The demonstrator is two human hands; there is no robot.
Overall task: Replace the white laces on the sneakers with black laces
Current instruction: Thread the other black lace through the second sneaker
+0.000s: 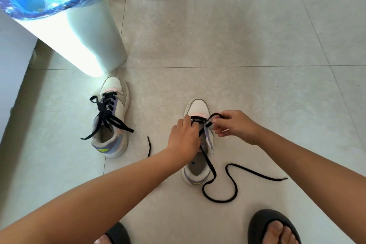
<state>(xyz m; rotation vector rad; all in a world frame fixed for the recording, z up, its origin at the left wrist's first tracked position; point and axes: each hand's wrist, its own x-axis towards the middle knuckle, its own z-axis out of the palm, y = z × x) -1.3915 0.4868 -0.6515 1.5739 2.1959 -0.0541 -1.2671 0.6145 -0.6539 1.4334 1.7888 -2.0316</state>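
2 sneakers (111, 117) on glossy tile floor (237, 35); both hands' fingers (217, 123) pinching black lace (217, 180).

Single head view, looking steeply down, close over floor (257, 35).

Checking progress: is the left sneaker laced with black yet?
Laced: the left sneaker has a black lace crossing its eyelets, ends loose beside it. Whether it is knotted, cannot tell.

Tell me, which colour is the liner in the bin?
Blue: a translucent blue plastic liner folded over the rim of the white bin, seen in the head view.
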